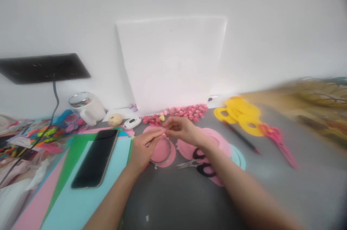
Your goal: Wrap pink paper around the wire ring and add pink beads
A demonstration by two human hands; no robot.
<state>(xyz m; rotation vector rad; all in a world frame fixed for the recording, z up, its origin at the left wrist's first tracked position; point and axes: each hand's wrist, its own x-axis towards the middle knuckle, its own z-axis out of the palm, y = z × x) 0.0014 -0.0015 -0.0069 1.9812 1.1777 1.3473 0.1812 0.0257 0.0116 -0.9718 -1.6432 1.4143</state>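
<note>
My left hand [145, 147] and my right hand [182, 129] meet at the fingertips, both in a pinch. Something small and pinkish seems to lie between the fingers, too blurred to name. Below them lies a pink paper circle [161, 152] with a round rim or ring on it, partly covered by my left hand. More pink paper circles [214, 138] lie under and beside my right wrist. Black-handled scissors [199, 164] rest half open below my right forearm. Behind my hands are many small red and pink rolled pieces [189, 111].
A phone [96, 157] lies on coloured paper sheets [115, 170] at left. A white mug [90, 109] stands behind it. To the right are yellow paper shapes [238, 114], a dark pencil [242, 138] and pink scissors [280, 145]. A white board [173, 64] leans against the wall.
</note>
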